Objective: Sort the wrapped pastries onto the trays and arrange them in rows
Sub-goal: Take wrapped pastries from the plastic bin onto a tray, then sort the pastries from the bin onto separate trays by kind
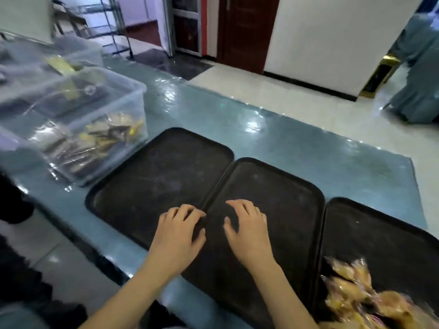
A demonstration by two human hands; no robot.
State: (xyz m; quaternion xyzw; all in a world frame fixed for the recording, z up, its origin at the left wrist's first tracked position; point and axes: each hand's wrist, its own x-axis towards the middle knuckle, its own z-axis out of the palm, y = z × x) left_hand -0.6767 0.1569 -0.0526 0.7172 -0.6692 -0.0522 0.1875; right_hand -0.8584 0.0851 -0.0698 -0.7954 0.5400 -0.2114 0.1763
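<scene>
Three dark trays lie side by side on a blue table: the left tray (pixel 147 176), the middle tray (pixel 280 191) and the right tray (pixel 392 236). My left hand (pixel 178 231) rests on the left tray's near right corner, fingers loosely bent, holding nothing. My right hand (pixel 248 231) rests on the middle tray with its fingers spread, also holding nothing. A heap of wrapped pastries (pixel 363 295) in clear yellowish film lies on the near end of the right tray, blurred.
A clear plastic bin (pixel 95 119) with more wrapped goods stands left of the trays, with other clear containers (pixel 35 67) behind it. The table's far edge (pixel 308 119) meets a pale tiled floor. A person in grey-blue clothing (pixel 420 74) stands at far right.
</scene>
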